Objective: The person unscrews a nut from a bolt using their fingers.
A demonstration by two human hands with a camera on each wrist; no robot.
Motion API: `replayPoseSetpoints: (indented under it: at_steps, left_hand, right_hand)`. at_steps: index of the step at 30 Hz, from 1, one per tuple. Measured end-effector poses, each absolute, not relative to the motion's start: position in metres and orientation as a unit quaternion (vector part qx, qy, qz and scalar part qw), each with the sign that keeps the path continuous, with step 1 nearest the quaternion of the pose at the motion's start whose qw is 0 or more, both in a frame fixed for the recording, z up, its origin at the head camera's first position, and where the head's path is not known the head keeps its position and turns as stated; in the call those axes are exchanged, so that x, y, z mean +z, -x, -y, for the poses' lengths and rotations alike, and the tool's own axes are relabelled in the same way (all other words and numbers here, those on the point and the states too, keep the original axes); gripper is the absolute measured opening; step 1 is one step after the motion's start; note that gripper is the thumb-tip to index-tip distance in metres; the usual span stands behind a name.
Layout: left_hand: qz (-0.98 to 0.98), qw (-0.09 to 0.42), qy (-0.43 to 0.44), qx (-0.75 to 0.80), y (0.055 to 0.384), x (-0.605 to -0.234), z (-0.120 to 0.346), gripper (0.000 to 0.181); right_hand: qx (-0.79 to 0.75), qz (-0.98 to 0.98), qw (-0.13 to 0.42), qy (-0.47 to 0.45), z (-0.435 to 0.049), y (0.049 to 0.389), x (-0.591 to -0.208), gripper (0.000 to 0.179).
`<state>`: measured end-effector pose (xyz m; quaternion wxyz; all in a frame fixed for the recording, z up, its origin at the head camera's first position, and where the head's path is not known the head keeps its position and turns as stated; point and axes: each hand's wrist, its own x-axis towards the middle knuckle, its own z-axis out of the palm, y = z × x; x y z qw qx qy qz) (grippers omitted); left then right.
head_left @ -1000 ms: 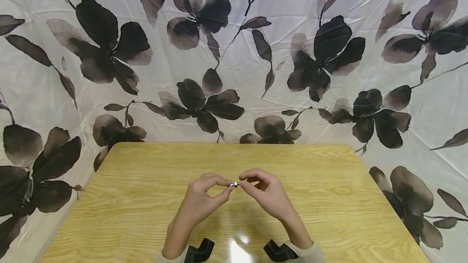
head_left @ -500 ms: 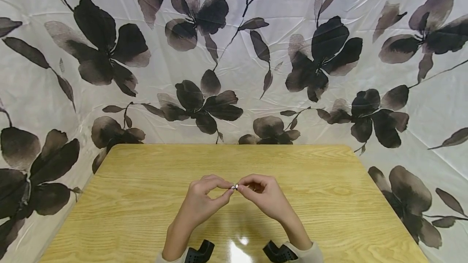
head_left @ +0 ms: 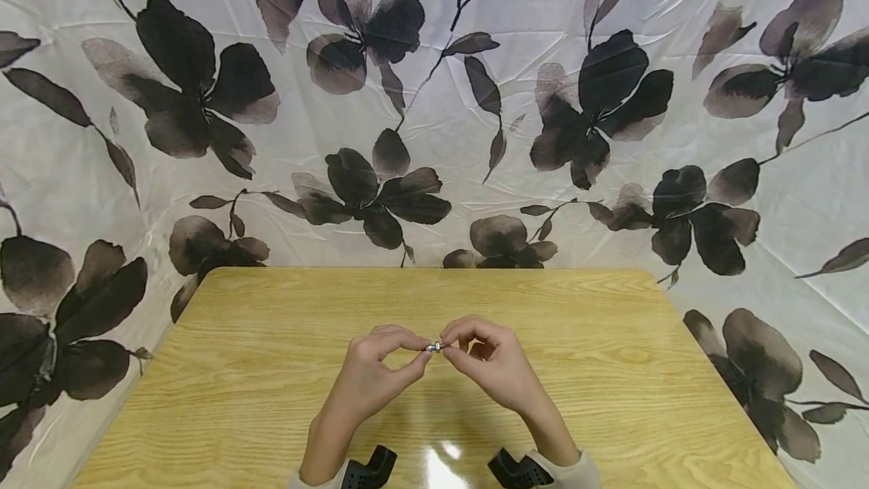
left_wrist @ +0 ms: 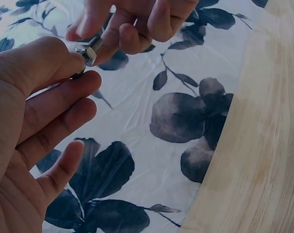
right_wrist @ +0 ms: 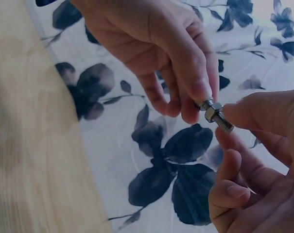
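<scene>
A small silvery bolt [right_wrist: 225,124] with a hex nut [right_wrist: 213,112] on its thread is held above the table. The left hand [head_left: 376,368] pinches the bolt's other end between thumb and forefinger; that end is mostly covered. In the left wrist view, the remaining left fingers stick out loosely below the pinch. Around the free threaded end, the right hand [head_left: 498,368] has its thumb and forefinger parted, tips close beside the nut and thread. The bare thread shows between them. Whether a right fingertip touches the nut is hard to tell.
A light wood-grain table [head_left: 271,308] lies beneath the hands, with a bright reflection near its front. Behind and beside it hangs a white cloth [head_left: 475,195] with dark flowers. Black devices [head_left: 370,468] are strapped at both wrists.
The right fingers came in over the nut half a second ago and have now spread and drawn back slightly, leaving more of it visible. The left hand keeps its pinch almost unmoved.
</scene>
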<state>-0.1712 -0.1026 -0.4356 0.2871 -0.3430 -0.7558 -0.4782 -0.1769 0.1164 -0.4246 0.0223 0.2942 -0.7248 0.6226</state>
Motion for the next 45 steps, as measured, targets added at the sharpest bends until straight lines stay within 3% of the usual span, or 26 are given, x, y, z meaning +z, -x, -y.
replayPoseSetpoints:
  at_steps: [7,14,24,31,45]
  left_hand:
    - [0.752,0.29,0.348,-0.479,0.171,-0.4355,0.1035,0.027]
    - [0.753,0.29,0.354,-0.473,0.1711,-0.4351,0.1025,0.027]
    - [0.757,0.29,0.347,-0.472,0.1703,-0.4349,0.1019,0.026]
    - [0.758,0.297,0.341,-0.471,0.1701,-0.4343,0.1023,0.026]
    - [0.762,0.29,0.345,-0.465,0.1707,-0.4343,0.1009,0.026]
  right_hand:
    - [0.595,0.773,-0.019,-0.219,-0.1177,0.1769,-0.4206,0.016]
    - [0.578,0.783,-0.054,-0.224,-0.1181,0.1773,-0.4216,0.02]
    - [0.599,0.764,-0.042,-0.235,-0.1159,0.1746,-0.4185,0.013]
    - [0.609,0.754,-0.034,-0.245,-0.1167,0.1739,-0.4167,0.023]
    - [0.594,0.771,-0.062,-0.22,-0.1189,0.1769,-0.4183,0.021]
